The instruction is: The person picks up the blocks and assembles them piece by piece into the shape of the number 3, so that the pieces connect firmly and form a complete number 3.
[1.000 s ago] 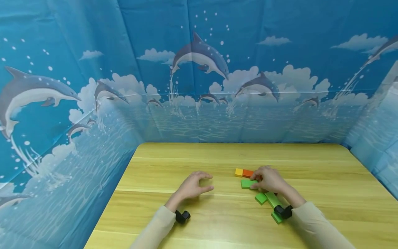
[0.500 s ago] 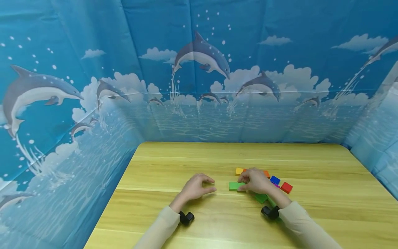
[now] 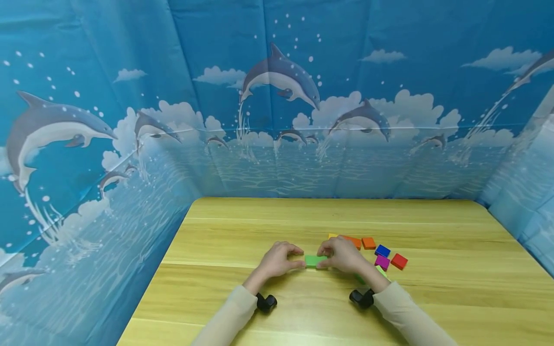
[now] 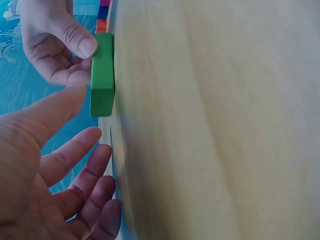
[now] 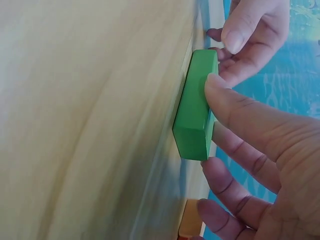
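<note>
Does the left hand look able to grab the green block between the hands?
Probably yes: the left hand is beside a free end of the green block, with nothing between them; the right hand grips farther along.

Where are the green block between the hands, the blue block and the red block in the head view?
Green block (image 3: 312, 260), head view, on the visible top face.
Blue block (image 3: 383, 250), head view, middle of the top face.
Red block (image 3: 399, 260), head view, middle of the top face.

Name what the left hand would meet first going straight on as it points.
Probably the green block, held by the right hand just ahead of the left hand; the exact gap is unclear.
</note>
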The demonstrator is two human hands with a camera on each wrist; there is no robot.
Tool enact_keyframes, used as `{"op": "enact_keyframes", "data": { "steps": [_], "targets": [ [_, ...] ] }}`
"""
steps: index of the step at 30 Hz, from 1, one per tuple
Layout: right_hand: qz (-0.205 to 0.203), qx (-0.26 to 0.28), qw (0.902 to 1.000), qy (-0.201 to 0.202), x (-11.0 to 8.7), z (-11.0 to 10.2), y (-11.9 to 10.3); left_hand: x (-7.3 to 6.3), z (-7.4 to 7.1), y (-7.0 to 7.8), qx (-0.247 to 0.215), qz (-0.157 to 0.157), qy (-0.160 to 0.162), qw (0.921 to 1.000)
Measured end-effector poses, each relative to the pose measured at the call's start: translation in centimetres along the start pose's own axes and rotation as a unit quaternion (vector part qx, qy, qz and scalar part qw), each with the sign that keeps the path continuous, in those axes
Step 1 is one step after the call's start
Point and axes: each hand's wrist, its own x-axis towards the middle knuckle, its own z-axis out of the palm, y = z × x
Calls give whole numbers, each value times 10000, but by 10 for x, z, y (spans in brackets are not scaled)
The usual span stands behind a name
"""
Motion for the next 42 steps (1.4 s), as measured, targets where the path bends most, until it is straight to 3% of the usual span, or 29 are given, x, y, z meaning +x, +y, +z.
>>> {"op": "enact_keyframes", "data": {
  "steps": [15, 19, 24, 33, 42],
  "targets": [
    [5, 87, 9999, 140, 2, 6, -1, 4, 8, -5, 192, 183, 56, 9996],
    [240, -205, 9973, 665, 3, -5, 8, 4, 8, -6, 158, 139, 72, 9998],
    [802, -954, 9834, 1317, 9, -17, 24, 2, 8, -6, 121, 96, 77, 9999],
    [1151, -1202, 9811, 989, 10, -22, 35, -1, 10, -6, -6, 56, 107, 9999],
    [882, -1099, 9868, 792, 5, -24, 32, -1, 8, -7, -83, 44, 124, 9999]
  ]
}}
